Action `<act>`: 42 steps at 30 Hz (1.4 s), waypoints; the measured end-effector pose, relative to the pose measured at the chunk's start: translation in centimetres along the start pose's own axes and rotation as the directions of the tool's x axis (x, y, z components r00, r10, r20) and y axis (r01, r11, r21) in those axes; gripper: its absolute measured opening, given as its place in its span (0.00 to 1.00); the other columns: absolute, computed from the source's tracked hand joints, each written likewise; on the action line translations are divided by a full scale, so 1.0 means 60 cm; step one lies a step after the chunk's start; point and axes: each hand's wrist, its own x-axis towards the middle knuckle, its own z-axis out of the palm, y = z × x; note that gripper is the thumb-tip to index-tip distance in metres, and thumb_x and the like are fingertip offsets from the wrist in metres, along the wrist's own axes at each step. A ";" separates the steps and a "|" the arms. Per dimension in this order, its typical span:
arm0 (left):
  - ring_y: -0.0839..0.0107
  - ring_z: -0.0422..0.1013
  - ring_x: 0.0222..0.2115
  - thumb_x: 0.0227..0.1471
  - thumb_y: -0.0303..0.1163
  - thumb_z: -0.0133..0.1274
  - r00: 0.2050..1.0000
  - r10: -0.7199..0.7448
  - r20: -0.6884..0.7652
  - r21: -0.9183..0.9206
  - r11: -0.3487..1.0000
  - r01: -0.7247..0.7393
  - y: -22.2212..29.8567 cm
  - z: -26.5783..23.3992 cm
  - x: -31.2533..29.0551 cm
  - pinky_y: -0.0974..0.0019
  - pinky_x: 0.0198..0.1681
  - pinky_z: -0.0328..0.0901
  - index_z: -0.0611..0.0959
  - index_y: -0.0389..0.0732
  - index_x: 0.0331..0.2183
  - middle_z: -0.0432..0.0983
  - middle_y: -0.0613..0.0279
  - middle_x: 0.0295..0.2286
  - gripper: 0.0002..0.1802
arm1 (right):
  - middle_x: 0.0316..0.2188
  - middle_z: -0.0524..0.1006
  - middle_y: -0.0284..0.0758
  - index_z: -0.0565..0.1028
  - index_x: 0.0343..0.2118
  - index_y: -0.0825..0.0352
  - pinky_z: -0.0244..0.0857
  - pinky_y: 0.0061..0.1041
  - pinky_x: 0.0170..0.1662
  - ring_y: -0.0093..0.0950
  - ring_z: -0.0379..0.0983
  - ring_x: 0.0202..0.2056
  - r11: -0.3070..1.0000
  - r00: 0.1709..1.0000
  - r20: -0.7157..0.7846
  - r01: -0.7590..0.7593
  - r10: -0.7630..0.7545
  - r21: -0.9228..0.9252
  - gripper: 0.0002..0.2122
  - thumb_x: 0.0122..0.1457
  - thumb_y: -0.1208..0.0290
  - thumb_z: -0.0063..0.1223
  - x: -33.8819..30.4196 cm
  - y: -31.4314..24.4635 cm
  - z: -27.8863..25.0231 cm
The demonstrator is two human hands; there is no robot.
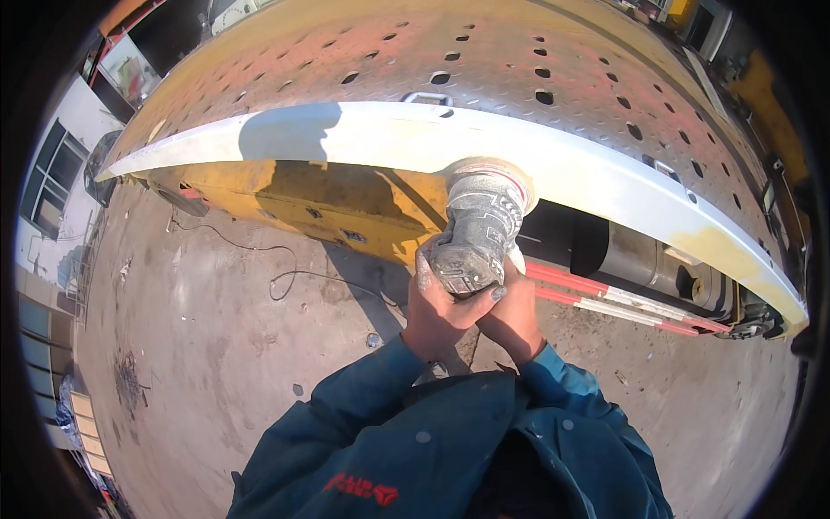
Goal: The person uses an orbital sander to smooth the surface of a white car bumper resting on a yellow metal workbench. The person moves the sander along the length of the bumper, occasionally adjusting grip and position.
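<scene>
At the white side rail (pixel 363 134) of the yellow truck bed (pixel 484 60), the dusty grinder (pixel 474 238) presses its disc on the rail's lower edge. Left hand (pixel 437 311) & right hand (pixel 512 316) both clamped round the grinder body, close tog. Cable (pixel 285 277) lies on concrete below.

One sander (pixel 477 227), two hands, one white panel (pixel 363 138), one black cable (pixel 259 259).

An outdoor vehicle repair yard: stained concrete ground (pixel 216 346), a yellow truck's perforated steel deck (pixel 484 60), loose cable (pixel 285 277).
</scene>
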 end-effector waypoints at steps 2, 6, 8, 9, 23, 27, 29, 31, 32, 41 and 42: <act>0.60 0.77 0.58 0.52 0.40 0.78 0.999 -0.028 0.036 -0.043 0.999 0.030 0.012 -0.002 0.001 0.54 0.64 0.71 0.64 0.27 0.68 0.77 0.41 0.58 0.55 | 0.59 0.81 0.57 0.79 0.62 0.73 0.72 0.47 0.65 0.58 0.77 0.63 1.000 1.000 -0.017 -0.020 0.020 -0.004 0.34 0.53 0.65 0.77 -0.007 -0.004 0.004; 0.61 0.76 0.57 0.52 0.40 0.78 0.995 0.095 0.038 0.008 0.995 -0.095 0.034 -0.002 0.026 0.53 0.64 0.70 0.65 0.26 0.67 0.77 0.42 0.58 0.54 | 0.55 0.84 0.55 0.80 0.60 0.73 0.75 0.46 0.61 0.56 0.80 0.59 1.000 0.997 -0.065 0.028 -0.029 -0.014 0.33 0.52 0.64 0.79 0.017 -0.030 -0.010; 0.60 0.76 0.57 0.51 0.40 0.79 0.992 0.115 0.047 0.042 0.992 -0.117 0.040 0.000 0.030 0.53 0.63 0.71 0.66 0.26 0.67 0.77 0.42 0.57 0.54 | 0.54 0.85 0.54 0.81 0.59 0.72 0.77 0.45 0.59 0.55 0.82 0.57 0.999 0.997 -0.066 0.042 -0.040 0.022 0.32 0.52 0.63 0.79 0.021 -0.040 -0.019; 0.59 0.77 0.57 0.51 0.40 0.79 0.992 0.114 0.057 0.072 0.990 -0.118 0.038 0.000 0.027 0.53 0.63 0.71 0.66 0.26 0.67 0.77 0.41 0.57 0.54 | 0.55 0.84 0.54 0.81 0.59 0.71 0.77 0.45 0.59 0.55 0.82 0.58 1.000 0.998 -0.059 0.009 -0.007 0.030 0.32 0.53 0.63 0.79 0.017 -0.034 -0.018; 0.56 0.77 0.58 0.49 0.42 0.81 0.995 0.091 0.035 0.039 0.995 -0.093 -0.027 -0.006 0.004 0.52 0.63 0.72 0.63 0.27 0.68 0.76 0.39 0.58 0.59 | 0.50 0.87 0.53 0.79 0.62 0.71 0.78 0.46 0.57 0.54 0.86 0.52 0.998 0.999 -0.035 0.018 -0.020 -0.057 0.33 0.56 0.60 0.77 0.002 0.004 -0.001; 0.57 0.76 0.59 0.48 0.43 0.81 0.999 0.035 0.021 -0.027 0.999 -0.034 -0.042 -0.002 -0.005 0.51 0.62 0.72 0.63 0.28 0.68 0.75 0.40 0.59 0.59 | 0.43 0.88 0.54 0.78 0.61 0.73 0.80 0.44 0.53 0.51 0.88 0.46 0.997 0.998 -0.056 0.009 -0.014 -0.082 0.34 0.54 0.60 0.77 -0.012 0.017 0.011; 0.56 0.79 0.56 0.46 0.44 0.82 0.984 0.174 0.028 0.055 0.983 -0.175 -0.048 -0.006 0.009 0.53 0.60 0.74 0.64 0.27 0.68 0.78 0.41 0.56 0.61 | 0.42 0.87 0.54 0.79 0.58 0.73 0.80 0.44 0.50 0.52 0.87 0.45 0.992 0.989 -0.099 0.105 -0.112 -0.073 0.32 0.53 0.61 0.78 -0.001 0.013 0.006; 0.55 0.81 0.53 0.44 0.46 0.84 0.971 0.236 0.046 0.142 0.960 -0.240 -0.032 0.005 0.018 0.53 0.59 0.75 0.65 0.27 0.67 0.81 0.41 0.54 0.62 | 0.42 0.87 0.53 0.81 0.54 0.72 0.80 0.46 0.50 0.54 0.87 0.45 0.995 0.989 -0.119 0.078 -0.084 -0.058 0.29 0.52 0.62 0.77 0.001 0.002 -0.011; 0.55 0.82 0.52 0.44 0.47 0.84 0.967 0.250 0.054 0.169 0.952 -0.256 -0.024 0.012 0.021 0.53 0.58 0.75 0.65 0.27 0.67 0.82 0.41 0.53 0.63 | 0.43 0.87 0.53 0.81 0.53 0.72 0.80 0.46 0.50 0.54 0.87 0.45 0.994 0.986 -0.136 0.094 -0.101 -0.062 0.28 0.52 0.63 0.77 0.000 0.000 -0.020; 0.49 0.84 0.51 0.39 0.53 0.87 0.944 0.298 0.144 0.298 0.896 -0.328 0.000 0.130 0.005 0.50 0.55 0.77 0.67 0.31 0.67 0.82 0.41 0.53 0.66 | 0.53 0.85 0.53 0.81 0.59 0.68 0.76 0.47 0.59 0.56 0.82 0.57 0.998 0.983 -0.185 0.006 0.007 0.070 0.30 0.54 0.61 0.75 -0.045 0.032 -0.129; 0.46 0.84 0.50 0.39 0.55 0.87 0.937 0.313 0.153 0.353 0.869 -0.348 0.004 0.151 0.002 0.48 0.55 0.77 0.68 0.31 0.67 0.81 0.40 0.53 0.66 | 0.51 0.86 0.52 0.81 0.59 0.68 0.78 0.45 0.56 0.55 0.84 0.54 0.996 0.982 -0.183 -0.021 0.037 0.089 0.29 0.55 0.61 0.76 -0.051 0.039 -0.147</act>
